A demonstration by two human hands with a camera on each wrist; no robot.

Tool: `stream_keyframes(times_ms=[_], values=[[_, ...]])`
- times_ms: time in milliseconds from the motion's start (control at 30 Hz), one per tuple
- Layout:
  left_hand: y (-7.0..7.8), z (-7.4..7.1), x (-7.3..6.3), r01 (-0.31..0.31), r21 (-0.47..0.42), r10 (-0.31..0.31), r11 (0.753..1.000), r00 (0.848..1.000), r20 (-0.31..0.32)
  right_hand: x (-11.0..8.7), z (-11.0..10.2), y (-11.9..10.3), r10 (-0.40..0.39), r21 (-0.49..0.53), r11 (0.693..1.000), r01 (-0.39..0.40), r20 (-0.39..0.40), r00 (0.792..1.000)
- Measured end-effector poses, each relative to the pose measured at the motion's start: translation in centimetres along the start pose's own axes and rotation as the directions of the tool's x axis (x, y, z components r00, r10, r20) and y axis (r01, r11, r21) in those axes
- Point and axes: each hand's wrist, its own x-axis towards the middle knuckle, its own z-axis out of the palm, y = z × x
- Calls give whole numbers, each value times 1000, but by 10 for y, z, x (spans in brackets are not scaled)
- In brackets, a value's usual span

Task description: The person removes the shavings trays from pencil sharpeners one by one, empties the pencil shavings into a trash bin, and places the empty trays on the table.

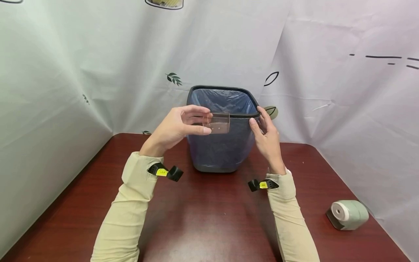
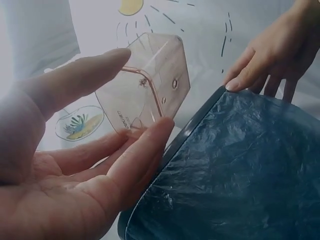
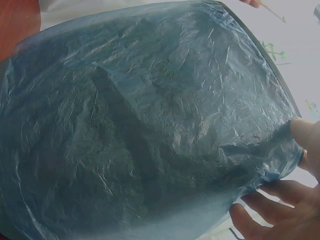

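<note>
My left hand [image 1: 171, 127] pinches a small clear pinkish plastic box [image 1: 220, 125] between thumb and fingertips, in front of the bin's near rim in the head view. In the left wrist view the box [image 2: 172, 62] is tilted, with its edge between the thumb and fingers, and a few small marks show on it. A dark trash bin [image 1: 212, 169] stands on the table, its black rim [image 1: 226, 88] folded over by a blue plastic liner [image 1: 217, 100]. At the bin's right corner, my right hand [image 1: 270, 140] grips the rim, thumb in front and fingers at the side.
A pale green pencil sharpener [image 1: 355, 214] with a white round front sits at the right side of the dark red table [image 1: 203, 218]. Behind the bin hangs a white patterned cloth [image 1: 131, 65], close to the table's back edge.
</note>
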Motion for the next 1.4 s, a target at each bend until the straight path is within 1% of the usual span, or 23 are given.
stream_keyframes(times_ms=[133, 267, 433, 800, 1033, 1233, 1400], values=[[-5, -1, -4, 3, 41, -3, 999, 1000, -11, 0, 1, -1, 5, 4, 1000, -5, 5, 1000], [-11, -2, -5, 2, 82, -1, 997, 1000, -9, 0, 2, -1, 11, 8, 1000, -11, 9, 1000], [-17, -2, -7, 8, 103, -7, 995, 1000, -11, 0, 2, -1, 11, 4, 1000, -11, 13, 1000], [-27, -1, -9, 37, 106, -36, 994, 999, -9, 0, 0, -3, 15, 2, 1000, -16, 8, 1000], [-33, -2, -11, 39, 107, -39, 994, 999, -6, -1, -1, -2, 13, -10, 1000, -13, 10, 1000], [-40, -2, -13, 54, 99, -54, 994, 999, -5, -1, 0, -1, 14, -13, 1000, -14, 12, 1000], [-43, -1, -14, 63, 113, -64, 992, 998, 5, -1, 0, -1, 16, -12, 1000, -16, 12, 1000]])
